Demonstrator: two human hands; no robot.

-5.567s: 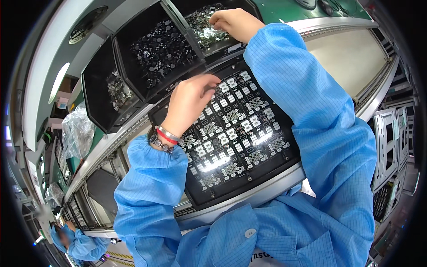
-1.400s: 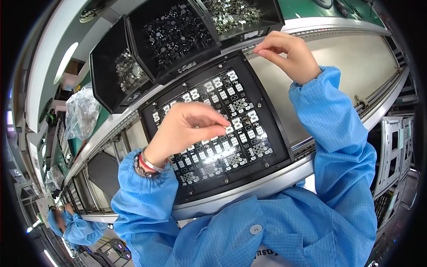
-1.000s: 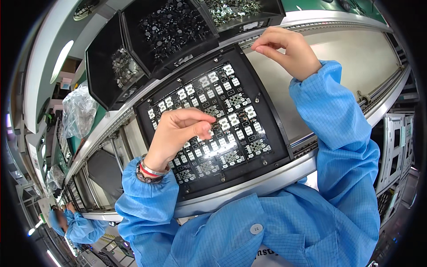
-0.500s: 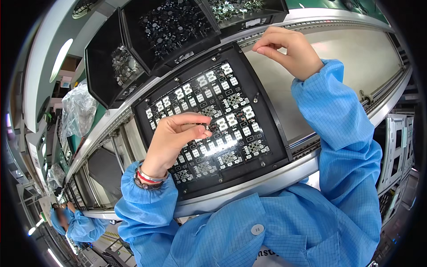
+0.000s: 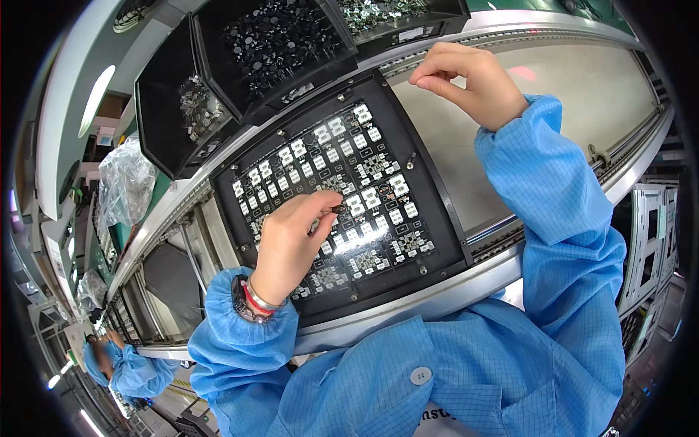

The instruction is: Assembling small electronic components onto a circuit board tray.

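Open room lies over the pale panel (image 5: 575, 116) right of the black frame (image 5: 435, 218); the right hand (image 5: 477, 84) hangs by the far right corner. Bins (image 5: 328, 78) line the far edge; the left hand (image 5: 291, 240) and sleeve (image 5: 244, 331) block the near left corner.

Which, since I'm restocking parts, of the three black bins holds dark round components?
The middle bin: it holds dark round components, while the left bin and right bin hold silvery pieces.

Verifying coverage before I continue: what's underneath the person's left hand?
Part of the circuit board panel, set in a black frame; white components show beside the left hand. What it covers cannot be seen.
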